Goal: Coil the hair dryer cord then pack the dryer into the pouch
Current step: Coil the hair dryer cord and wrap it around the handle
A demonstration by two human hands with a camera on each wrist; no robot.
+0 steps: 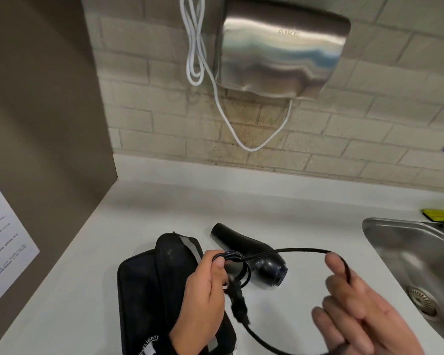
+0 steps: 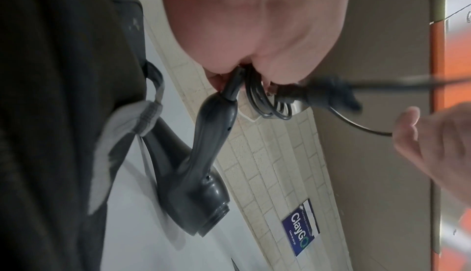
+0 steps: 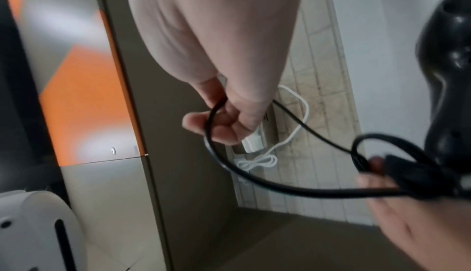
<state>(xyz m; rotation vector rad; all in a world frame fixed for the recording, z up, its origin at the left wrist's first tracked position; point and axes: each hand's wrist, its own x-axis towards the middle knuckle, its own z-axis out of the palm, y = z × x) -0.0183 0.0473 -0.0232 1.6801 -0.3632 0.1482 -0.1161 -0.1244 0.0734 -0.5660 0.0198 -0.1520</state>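
The counter [image 1: 280, 201] fills the lower half of the head view, a sink [image 1: 405, 242] at right and a steel hand dryer [image 1: 282, 52] on the tiled wall at top centre. The pouch [image 1: 144, 285], dark and soft, lies flat at lower centre-left; it looks limp, so its mouth will probably need holding open when the dryer goes in. The dryer [image 1: 251, 254] lies on its side just right of the pouch, at centre, handle toward the wall. It is hard, glossy plastic, probably light but slick; the narrow handle seems the best place to grip it.

The cord [image 1: 300, 250] is thin and springy, holding a round arc rather than hanging limp, so the loops will likely spring apart unless they are kept pinched together at one spot.

The left hand [image 1: 205, 285], at lower centre over the pouch, has its fingers curled and its thumb pressed down, pinching a small bundle of finished loops; the plug [image 1: 237, 303] dangles just below it. The left wrist view shows the loops gathered under the fingers close to the dryer's handle end.

The right hand [image 1: 354, 306], at lower right, is held palm up with its fingers loosely bent; the cord runs across them in a wide arc back to the left hand. In the right wrist view the fingers hook lightly round the cord. Coiling looks nearly done.
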